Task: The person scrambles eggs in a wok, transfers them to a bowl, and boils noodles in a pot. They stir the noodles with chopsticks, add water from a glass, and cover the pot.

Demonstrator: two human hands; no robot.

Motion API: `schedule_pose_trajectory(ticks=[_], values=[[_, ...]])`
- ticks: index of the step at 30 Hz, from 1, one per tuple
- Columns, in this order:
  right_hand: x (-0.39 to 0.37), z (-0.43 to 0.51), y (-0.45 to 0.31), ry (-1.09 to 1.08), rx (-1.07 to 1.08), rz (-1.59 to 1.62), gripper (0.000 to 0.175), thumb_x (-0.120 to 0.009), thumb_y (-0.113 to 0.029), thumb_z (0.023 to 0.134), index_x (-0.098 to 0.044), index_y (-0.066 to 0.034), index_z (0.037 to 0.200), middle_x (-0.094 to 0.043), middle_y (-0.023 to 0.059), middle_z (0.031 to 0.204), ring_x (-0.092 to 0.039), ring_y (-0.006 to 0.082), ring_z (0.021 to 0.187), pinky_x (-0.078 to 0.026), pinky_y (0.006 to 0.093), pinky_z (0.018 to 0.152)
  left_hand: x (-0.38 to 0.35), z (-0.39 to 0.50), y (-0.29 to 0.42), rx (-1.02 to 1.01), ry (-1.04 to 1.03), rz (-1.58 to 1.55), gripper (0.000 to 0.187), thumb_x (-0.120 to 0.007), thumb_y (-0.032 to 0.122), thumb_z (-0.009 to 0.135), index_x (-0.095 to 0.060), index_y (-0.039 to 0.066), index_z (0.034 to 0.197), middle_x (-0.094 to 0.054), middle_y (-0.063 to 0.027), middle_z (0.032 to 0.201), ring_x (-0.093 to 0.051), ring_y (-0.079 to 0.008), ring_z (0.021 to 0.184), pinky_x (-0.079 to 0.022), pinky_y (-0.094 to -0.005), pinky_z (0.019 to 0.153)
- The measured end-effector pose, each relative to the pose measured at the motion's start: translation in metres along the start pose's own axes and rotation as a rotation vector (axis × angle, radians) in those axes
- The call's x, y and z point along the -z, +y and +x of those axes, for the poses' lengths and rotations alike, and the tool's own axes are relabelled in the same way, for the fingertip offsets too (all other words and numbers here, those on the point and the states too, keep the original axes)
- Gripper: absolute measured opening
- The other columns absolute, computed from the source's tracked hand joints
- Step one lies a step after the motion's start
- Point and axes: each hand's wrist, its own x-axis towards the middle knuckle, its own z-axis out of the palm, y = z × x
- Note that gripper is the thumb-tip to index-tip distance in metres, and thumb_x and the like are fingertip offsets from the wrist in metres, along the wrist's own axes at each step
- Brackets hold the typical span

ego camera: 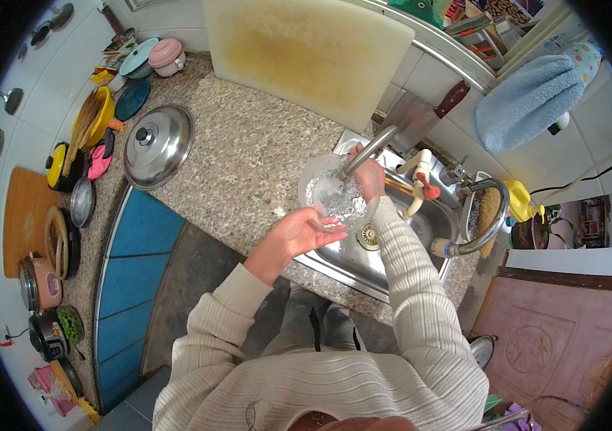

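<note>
A clear bowl (pixel 316 175) is held over the left end of the steel sink (pixel 349 264), under the mouth of a metal faucet (pixel 370 152). Water churns and sparkles inside it. My left hand (pixel 300 231) supports the near-left rim with spread fingers and the thumb on the edge. On the far right side, my right hand (pixel 369 175) grips the bowl, its fingers partly hidden behind the faucet spout. Below the bowl, the round drain strainer (pixel 369 236) shows in the basin.
A cleaver (pixel 413 116) and a large cutting board (pixel 306 54) lean against the wall behind. A second curved faucet (pixel 494 215) arches at the right, near a white pipe with a red valve (pixel 428 186). Left on the granite counter (pixel 241 145) lies a steel pot lid (pixel 159 145).
</note>
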Motion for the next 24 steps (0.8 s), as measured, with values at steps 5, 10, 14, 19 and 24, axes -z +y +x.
schedule_pose_trajectory(ticks=[5, 10, 14, 19, 24], values=[[-0.002, -0.005, -0.009, 0.004, 0.009, -0.059, 0.054, -0.058, -0.011, 0.093, -0.041, 0.0062, 0.141, -0.04, 0.012, 0.15, -0.045, 0.017, 0.132, -0.04, 0.0259, 0.101, 0.005, -0.004, -0.002, 0.01, -0.089, -0.004, 0.072, -0.046, -0.006, 0.078, -0.017, -0.001, 0.144, -0.036, -0.0279, 0.135, -0.047, -0.0491, 0.124, -0.047, -0.0529, 0.103], [-0.012, -0.008, -0.025, -0.015, 0.034, -0.145, 0.061, -0.057, -0.014, 0.093, -0.033, 0.0004, 0.147, -0.038, 0.0148, 0.151, -0.043, 0.021, 0.135, -0.038, 0.0292, 0.104, 0.01, -0.005, -0.001, 0.016, -0.125, 0.024, 0.071, -0.046, -0.006, 0.079, -0.018, -0.001, 0.144, -0.039, -0.028, 0.133, -0.046, -0.0485, 0.125, -0.046, -0.0531, 0.103], [-0.024, -0.015, -0.037, 0.024, 0.024, -0.379, 0.057, -0.054, -0.024, 0.093, -0.036, -0.0103, 0.145, -0.039, 0.016, 0.148, -0.049, 0.0309, 0.128, -0.042, 0.0361, 0.103, 0.009, -0.008, 0.0, 0.021, -0.108, 0.024, 0.073, -0.045, -0.006, 0.08, -0.014, -0.001, 0.145, -0.037, -0.0292, 0.135, -0.047, -0.0481, 0.125, -0.046, -0.0538, 0.102], [-0.027, -0.011, -0.042, 0.008, 0.126, -1.013, 0.044, -0.052, -0.026, 0.09, -0.047, -0.0157, 0.132, -0.041, 0.0168, 0.135, -0.055, 0.038, 0.116, -0.047, 0.0401, 0.096, 0.007, -0.011, 0.002, 0.03, -0.05, 0.074, 0.082, -0.044, -0.006, 0.081, 0.0, 0.001, 0.149, -0.032, -0.0308, 0.138, -0.047, -0.0484, 0.123, -0.046, -0.0547, 0.102], [-0.009, -0.015, -0.031, 0.182, 0.259, -0.894, 0.031, -0.053, -0.033, 0.092, -0.053, -0.0109, 0.114, -0.058, 0.018, 0.108, -0.061, 0.0368, 0.1, -0.047, 0.0394, 0.083, 0.007, -0.011, 0.002, 0.044, -0.136, 0.051, 0.082, -0.044, -0.007, 0.081, 0.002, 0.0, 0.149, -0.031, -0.0322, 0.137, -0.047, -0.0489, 0.123, -0.046, -0.0555, 0.101]])
